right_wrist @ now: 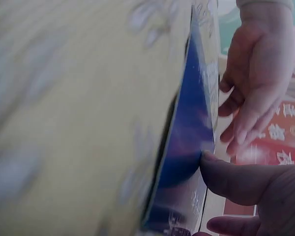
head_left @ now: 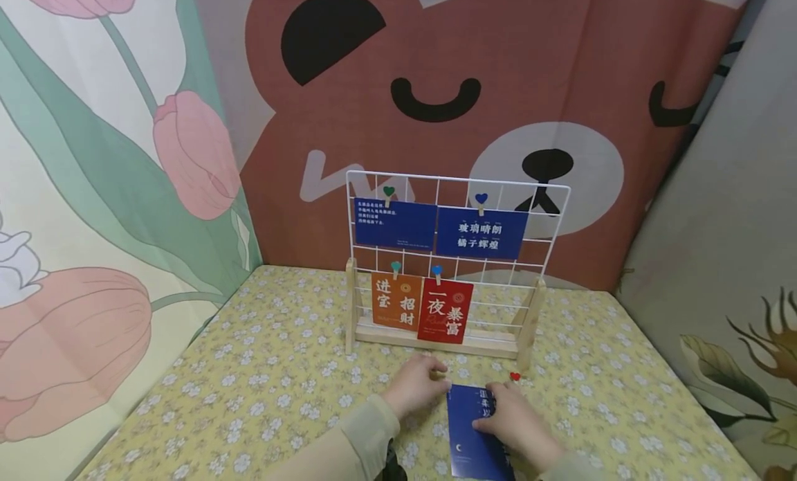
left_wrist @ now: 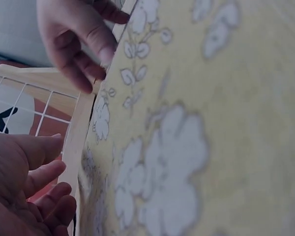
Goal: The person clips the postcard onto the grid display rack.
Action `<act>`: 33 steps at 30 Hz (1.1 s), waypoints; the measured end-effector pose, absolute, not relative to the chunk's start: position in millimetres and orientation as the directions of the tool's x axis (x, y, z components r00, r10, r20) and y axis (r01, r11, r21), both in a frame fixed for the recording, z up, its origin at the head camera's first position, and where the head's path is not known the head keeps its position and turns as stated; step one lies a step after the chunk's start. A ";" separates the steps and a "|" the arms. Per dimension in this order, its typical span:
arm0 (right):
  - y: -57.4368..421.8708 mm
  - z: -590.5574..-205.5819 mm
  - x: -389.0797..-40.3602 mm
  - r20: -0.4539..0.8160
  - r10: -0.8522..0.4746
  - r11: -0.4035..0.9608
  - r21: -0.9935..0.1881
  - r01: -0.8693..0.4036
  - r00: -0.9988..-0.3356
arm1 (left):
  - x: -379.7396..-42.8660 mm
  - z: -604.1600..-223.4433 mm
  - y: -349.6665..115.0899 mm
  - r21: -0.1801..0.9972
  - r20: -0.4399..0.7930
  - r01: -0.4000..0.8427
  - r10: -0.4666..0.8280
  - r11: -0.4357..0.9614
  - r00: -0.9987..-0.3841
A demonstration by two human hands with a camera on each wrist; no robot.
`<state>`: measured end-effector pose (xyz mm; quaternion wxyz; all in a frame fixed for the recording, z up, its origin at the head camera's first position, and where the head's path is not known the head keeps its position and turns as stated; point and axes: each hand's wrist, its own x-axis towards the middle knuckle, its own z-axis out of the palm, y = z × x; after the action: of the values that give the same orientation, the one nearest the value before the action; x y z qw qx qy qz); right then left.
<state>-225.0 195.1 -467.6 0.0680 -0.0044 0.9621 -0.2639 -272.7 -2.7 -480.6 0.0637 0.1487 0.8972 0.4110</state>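
A dark blue card point(head_left: 467, 436) with white lettering and a small moon lies on the flowered cloth, close in front. My right hand point(head_left: 519, 422) grips its right side, thumb on the printed face. In the right wrist view the blue card point(right_wrist: 189, 113) bows up slightly beside the thumb point(right_wrist: 236, 179). My left hand point(head_left: 416, 384) is by the card's top left corner, its fingers loosely bent around nothing. Both hands show in the left wrist view, the left hand point(left_wrist: 27, 182) below and the right hand point(left_wrist: 78, 39) above. Beyond my right hand lies a red heart clip point(head_left: 515, 376).
Behind the hands stands a white wire grid point(head_left: 457, 183) on a wooden base point(head_left: 429, 340). Clips hold two blue cards point(head_left: 395, 225), an orange card point(head_left: 396, 301) and a red card point(head_left: 445, 311) on it. Printed curtains point(head_left: 373, 121) hang behind the table.
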 end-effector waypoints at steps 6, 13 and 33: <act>186.0 -466.7 -228.8 -0.123 -0.069 0.840 -0.542 0.009 -0.990 | -276.5 -484.4 -0.6 0.716 -0.038 0.186 0.304 0.672 -0.952; 205.4 -463.7 -239.9 -0.026 -0.044 0.821 -0.571 -0.021 -0.999 | -276.2 -484.8 1.4 0.649 -0.064 0.180 0.289 0.739 -0.955; 249.2 -464.6 -269.3 -0.018 0.032 0.841 -0.540 0.037 -0.999 | -270.6 -476.5 2.9 0.686 -0.100 0.151 0.298 0.712 -0.949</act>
<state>-269.3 249.2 -464.6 0.0042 0.0178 0.9594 -0.2813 -270.6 2.9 -476.5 0.1022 0.1223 0.9195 0.3592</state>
